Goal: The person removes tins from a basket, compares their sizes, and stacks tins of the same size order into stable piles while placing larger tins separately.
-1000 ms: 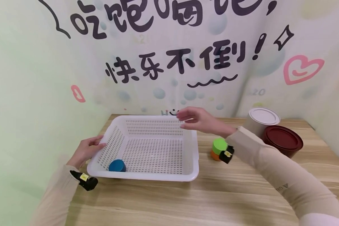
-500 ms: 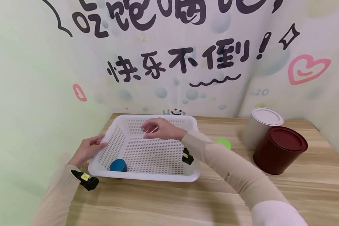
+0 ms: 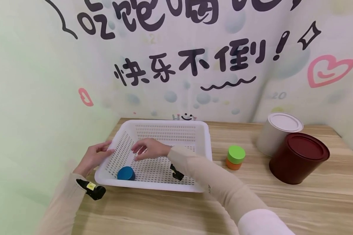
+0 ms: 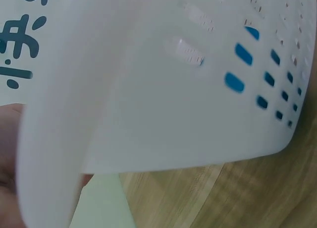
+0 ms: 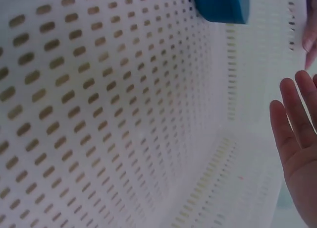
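A white perforated plastic basket (image 3: 153, 186) sits on the wooden table. My left hand (image 3: 92, 158) grips its left rim. The left wrist view shows the basket's outer wall (image 4: 148, 114) close up, with blue showing through the holes. A short blue cylinder (image 3: 126, 173) stands inside at the front left corner; the right wrist view shows part of this blue cylinder (image 5: 223, 5) too. My right hand (image 3: 150, 149) is over the basket, up and to the right of the cylinder, holding nothing. Its fingers (image 5: 292, 114) are spread and slightly bent in the right wrist view.
Right of the basket stands a small orange jar with a green lid (image 3: 236, 154). Farther right are a dark red can (image 3: 297, 160) and, behind it, a white can (image 3: 277, 133). A printed wall cloth (image 3: 176, 98) rises behind the table.
My right hand has moved left and down from the basket's right rim to above its inside. My left hand keeps hold of the left rim. The head view has shifted slightly.
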Motion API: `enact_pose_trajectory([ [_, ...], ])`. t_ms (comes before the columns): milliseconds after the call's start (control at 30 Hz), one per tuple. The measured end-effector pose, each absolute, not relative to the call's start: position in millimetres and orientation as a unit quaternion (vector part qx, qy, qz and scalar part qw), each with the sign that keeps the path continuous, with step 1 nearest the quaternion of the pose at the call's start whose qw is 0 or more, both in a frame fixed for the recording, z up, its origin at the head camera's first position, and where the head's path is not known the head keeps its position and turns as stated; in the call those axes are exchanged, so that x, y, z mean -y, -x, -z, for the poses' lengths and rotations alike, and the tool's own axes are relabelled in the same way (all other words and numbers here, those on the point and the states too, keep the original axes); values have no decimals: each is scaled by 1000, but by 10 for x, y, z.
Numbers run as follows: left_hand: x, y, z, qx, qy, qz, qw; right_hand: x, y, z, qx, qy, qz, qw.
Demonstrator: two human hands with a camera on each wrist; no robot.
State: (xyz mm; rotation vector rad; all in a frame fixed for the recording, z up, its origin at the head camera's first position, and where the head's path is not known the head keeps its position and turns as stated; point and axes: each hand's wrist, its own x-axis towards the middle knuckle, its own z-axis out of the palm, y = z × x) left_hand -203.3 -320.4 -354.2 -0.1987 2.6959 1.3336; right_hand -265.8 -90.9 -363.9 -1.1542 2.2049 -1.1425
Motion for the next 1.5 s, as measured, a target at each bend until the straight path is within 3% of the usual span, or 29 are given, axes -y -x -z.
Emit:
enact_pose_trajectory([
  [233, 3181, 2046, 3525, -895, 64, -438, 64, 1028, 2569, 3722, -773, 446, 328, 309],
  [433, 3134, 2049, 3529, -894, 67, -439, 63, 1065, 2490, 3775, -754, 451, 309, 365],
  [1100, 3169, 2016, 3541, -887, 78, -451, 63, 1078, 2476, 3892, -832, 390, 256, 301],
  [1500, 3180, 2027, 3528, -890, 83, -443, 66, 1097, 2529, 3946, -769, 443, 312, 338],
])
